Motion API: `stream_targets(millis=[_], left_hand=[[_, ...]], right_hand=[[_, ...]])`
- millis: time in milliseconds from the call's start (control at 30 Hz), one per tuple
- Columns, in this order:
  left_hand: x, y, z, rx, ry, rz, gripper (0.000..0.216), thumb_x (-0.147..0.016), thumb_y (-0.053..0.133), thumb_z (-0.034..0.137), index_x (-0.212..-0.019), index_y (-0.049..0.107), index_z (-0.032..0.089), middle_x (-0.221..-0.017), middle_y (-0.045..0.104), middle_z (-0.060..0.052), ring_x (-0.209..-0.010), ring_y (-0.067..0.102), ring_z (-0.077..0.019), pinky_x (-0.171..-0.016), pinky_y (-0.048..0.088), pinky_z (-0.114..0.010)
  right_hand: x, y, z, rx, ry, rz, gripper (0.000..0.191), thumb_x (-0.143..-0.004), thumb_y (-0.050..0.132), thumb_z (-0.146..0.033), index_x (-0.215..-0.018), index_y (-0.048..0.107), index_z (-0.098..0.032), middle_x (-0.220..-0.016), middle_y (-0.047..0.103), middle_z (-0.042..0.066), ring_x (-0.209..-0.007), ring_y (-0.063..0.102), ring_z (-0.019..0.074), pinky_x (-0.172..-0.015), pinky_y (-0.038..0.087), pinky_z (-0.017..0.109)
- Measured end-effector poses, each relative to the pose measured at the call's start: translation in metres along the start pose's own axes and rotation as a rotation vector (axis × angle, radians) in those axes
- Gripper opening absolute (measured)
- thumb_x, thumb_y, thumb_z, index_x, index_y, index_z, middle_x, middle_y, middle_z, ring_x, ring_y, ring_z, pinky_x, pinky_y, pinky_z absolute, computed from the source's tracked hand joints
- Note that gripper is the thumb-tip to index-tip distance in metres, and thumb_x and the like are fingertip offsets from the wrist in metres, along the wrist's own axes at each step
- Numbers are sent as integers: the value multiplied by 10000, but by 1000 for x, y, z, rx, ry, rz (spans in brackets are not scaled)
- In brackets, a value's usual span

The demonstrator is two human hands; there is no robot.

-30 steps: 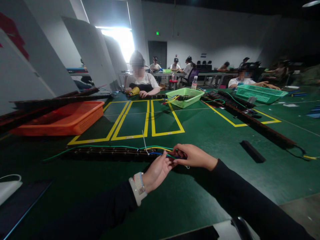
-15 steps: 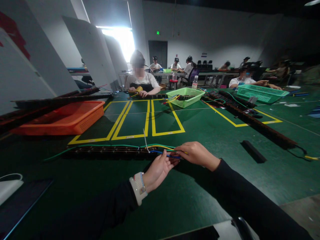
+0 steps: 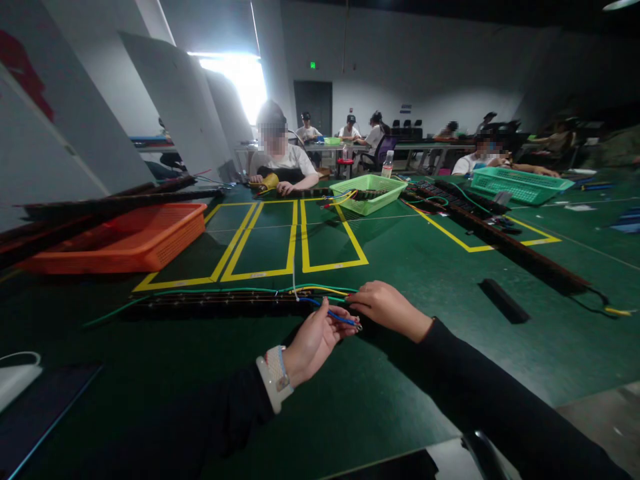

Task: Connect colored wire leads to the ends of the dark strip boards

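Note:
A long dark strip (image 3: 215,305) lies across the green table in front of me, wires running along and out of its right end. My left hand (image 3: 320,337), palm up with a pale watch at the wrist, holds a blue wire (image 3: 345,320) across its curled fingers. The blue wire's metal-tipped end shows past the fingertips. Just above, my right hand (image 3: 387,310) has its fingers closed on the yellow wire (image 3: 327,291) and a green wire (image 3: 250,291); their ends are hidden under it. A white cable tie (image 3: 295,283) stands up from the strip beside the wires.
An orange basket (image 3: 120,257) is at the left, a light green basket (image 3: 373,200) farther back, a teal basket (image 3: 520,183) at the right. A short black piece (image 3: 504,301) and another long strip (image 3: 520,250) lie right. Co-workers sit across the table.
The blue wire has come apart from my right fingers and now lies lower across my left hand, its tip visible. My right hand has shifted slightly left.

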State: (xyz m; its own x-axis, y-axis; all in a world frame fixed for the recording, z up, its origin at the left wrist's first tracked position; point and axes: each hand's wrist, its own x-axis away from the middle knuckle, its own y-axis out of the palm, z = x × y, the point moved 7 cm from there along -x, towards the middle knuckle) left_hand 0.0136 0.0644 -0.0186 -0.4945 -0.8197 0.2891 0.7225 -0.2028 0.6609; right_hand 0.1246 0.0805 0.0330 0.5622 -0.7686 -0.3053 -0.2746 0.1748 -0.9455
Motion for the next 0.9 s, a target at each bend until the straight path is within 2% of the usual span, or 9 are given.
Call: stream_targets(millis=[133, 233, 333, 500, 633, 767, 900], left_hand=[[-1, 0, 1, 26, 3, -15, 400, -898, 398, 409, -813, 616, 84, -811, 664, -128, -813, 635, -200, -817, 475, -360], [-1, 1, -1, 44, -15, -25, 378, -897, 412, 401, -864, 629, 93, -846, 671, -118, -839, 628, -189, -828, 471, -342], [-2, 1, 0, 65, 12, -29, 353, -903, 409, 384, -891, 627, 107, -891, 670, -107, -896, 615, -185, -849, 463, -334], [-3, 0, -1, 58, 22, -13, 358, -890, 427, 412, -876, 615, 109, -906, 665, -122, -924, 611, -200, -879, 452, -363], [1, 7, -2, -51, -11, -95, 333, -875, 463, 403, -835, 592, 99, -850, 663, -134, -851, 633, -207, -849, 461, -375], [6, 15, -4, -195, -33, -186, 279, -841, 529, 377, -736, 542, 119, -753, 657, -116, -767, 647, -216, -738, 476, -342], [9, 17, -5, -244, -32, -197, 330, -844, 498, 429, -738, 543, 120, -740, 657, -120, -729, 642, -210, -693, 467, -328]], right_hand=[[4, -22, -11, -24, -66, 136, 334, -944, 390, -372, -1072, 639, -190, -819, 620, 67, -766, 528, 165, -715, 350, 295], [8, -27, -31, -33, -244, 106, 431, -910, 416, -480, -1192, 574, -195, -817, 608, 68, -754, 510, 174, -711, 350, 308], [8, -20, -41, 8, -315, 66, 417, -918, 428, -429, -1230, 543, -178, -846, 613, 79, -764, 509, 180, -704, 367, 317], [6, -13, -34, -43, -245, 120, 309, -937, 396, -247, -1171, 586, -181, -830, 595, 76, -766, 509, 168, -715, 409, 306], [4, -12, -21, -93, -126, 157, 285, -921, 406, -195, -1096, 630, -178, -798, 574, 66, -746, 500, 161, -694, 413, 295], [0, -5, -17, -62, -92, 85, 273, -903, 414, -142, -981, 674, -174, -755, 566, 59, -732, 488, 159, -671, 383, 280], [-1, 2, -19, 23, -130, 13, 231, -881, 460, -141, -902, 686, -181, -725, 562, 52, -724, 472, 160, -676, 344, 288]])
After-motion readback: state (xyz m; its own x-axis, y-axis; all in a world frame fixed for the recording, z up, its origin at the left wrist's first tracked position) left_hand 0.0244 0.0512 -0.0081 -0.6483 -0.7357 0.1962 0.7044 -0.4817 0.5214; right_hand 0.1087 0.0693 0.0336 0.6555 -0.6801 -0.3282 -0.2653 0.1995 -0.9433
